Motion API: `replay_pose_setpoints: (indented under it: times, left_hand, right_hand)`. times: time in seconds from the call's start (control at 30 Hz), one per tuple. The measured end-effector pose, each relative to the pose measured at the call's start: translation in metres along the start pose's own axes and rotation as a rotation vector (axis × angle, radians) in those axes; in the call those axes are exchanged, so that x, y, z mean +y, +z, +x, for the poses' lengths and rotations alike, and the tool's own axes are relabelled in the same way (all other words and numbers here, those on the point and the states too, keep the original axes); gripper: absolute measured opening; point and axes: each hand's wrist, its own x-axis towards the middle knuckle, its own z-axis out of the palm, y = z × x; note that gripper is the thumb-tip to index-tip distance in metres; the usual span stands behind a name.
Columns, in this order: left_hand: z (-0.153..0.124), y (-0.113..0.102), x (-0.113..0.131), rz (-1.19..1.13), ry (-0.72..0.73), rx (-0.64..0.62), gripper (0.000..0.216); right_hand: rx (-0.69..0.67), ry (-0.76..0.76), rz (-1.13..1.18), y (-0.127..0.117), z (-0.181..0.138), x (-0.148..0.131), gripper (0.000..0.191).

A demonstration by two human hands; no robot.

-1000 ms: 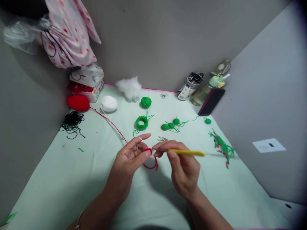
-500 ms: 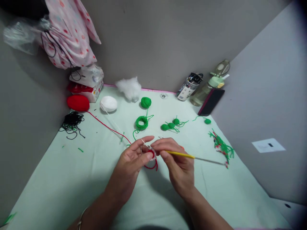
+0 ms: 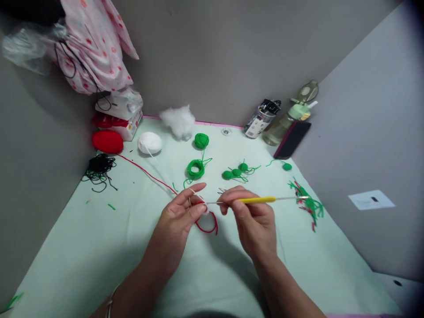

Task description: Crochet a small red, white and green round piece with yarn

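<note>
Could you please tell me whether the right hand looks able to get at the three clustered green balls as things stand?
Probably yes: the clustered green balls lie just beyond the right hand, with nothing visible standing between, though it holds the yellow-handled hook.

Yellow hook handle (image 3: 257,200), red-spotted pink cloth (image 3: 105,53)

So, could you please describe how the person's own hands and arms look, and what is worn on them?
Both the left hand and the right hand are without gloves. No sleeves show on the forearms. A thin, pale band circles the left one near the wrist; none shows on the right.
</note>
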Motion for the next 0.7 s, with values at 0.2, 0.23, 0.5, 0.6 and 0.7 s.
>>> replay_pose_setpoints:
  times: [0.2,0.23,0.5,0.6,0.7]
  left_hand:
    - [-0.004,0.001,0.001,0.171,0.024,-0.061,0.040]
    - [-0.004,0.001,0.002,0.176,0.014,-0.060,0.040]
    - [-0.007,0.004,0.004,0.127,0.026,-0.035,0.039]
    - [-0.006,0.003,0.001,0.093,0.041,-0.031,0.045]
    - [-0.005,0.002,0.002,-0.019,-0.091,-0.084,0.050]
  right_hand:
    - [-0.035,0.091,0.101,0.002,0.001,0.004,0.014]
    - [-0.038,0.130,0.158,0.000,0.001,0.004,0.015]
    - [-0.087,-0.094,-0.179,-0.003,-0.005,-0.005,0.024]
    - [-0.195,-0.401,-0.540,-0.002,-0.009,-0.006,0.027]
    - [-0.174,-0.490,-0.653,-0.001,-0.011,-0.003,0.032]
